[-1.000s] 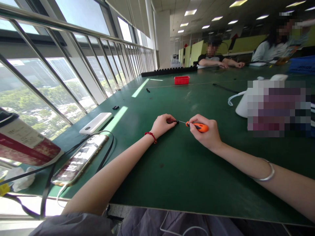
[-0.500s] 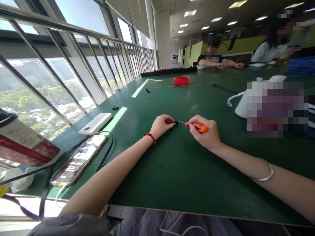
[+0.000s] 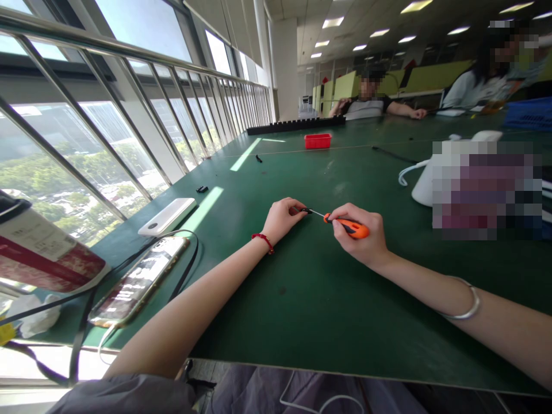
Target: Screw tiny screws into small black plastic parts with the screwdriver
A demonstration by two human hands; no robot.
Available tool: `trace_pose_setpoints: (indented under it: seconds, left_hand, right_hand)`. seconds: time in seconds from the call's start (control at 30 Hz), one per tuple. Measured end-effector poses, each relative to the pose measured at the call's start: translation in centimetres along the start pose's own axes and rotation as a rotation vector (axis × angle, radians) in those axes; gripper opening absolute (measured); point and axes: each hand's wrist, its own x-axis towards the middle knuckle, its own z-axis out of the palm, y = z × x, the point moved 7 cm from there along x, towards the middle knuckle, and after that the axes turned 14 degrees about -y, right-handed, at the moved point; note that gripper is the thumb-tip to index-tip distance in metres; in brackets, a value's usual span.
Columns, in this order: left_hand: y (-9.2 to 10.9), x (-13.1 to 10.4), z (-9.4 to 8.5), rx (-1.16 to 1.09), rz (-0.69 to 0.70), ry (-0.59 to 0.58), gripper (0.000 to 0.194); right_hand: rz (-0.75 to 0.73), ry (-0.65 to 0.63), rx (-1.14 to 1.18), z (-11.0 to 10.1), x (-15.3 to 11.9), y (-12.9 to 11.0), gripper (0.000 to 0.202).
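Observation:
My left hand [image 3: 283, 219] is closed, pinching a small black part [image 3: 307, 211] between thumb and fingertips just above the green table. Most of that part is covered by my fingers, so its kind is unclear. Opposite it, my right hand [image 3: 361, 233] grips an orange and black screwdriver [image 3: 354, 228] by the handle. The thin metal shaft points left, and its tip meets or nearly meets the black part; I cannot tell whether they touch.
On the left lie a phone [image 3: 142, 282], a white power bank [image 3: 167, 216], black straps and a paper cup [image 3: 47, 247]. A red tray [image 3: 318, 141] and a long black strip [image 3: 297, 125] stand farther back. A white object [image 3: 426, 181] is at right. Two people sit beyond.
The screwdriver handle has shifted slightly right and down, with a little more shaft showing. My left fingers have rolled slightly on the black part. One person across the table has raised an arm.

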Motion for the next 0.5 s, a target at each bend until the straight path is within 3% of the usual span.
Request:
trace_pose_setpoints:
  seconds: [0.5]
  left_hand:
    - [0.34,0.06,0.39,0.02,0.042,-0.033,0.01]
  right_hand:
    - [0.027,-0.04,0.006,0.41,0.12,0.34,0.006]
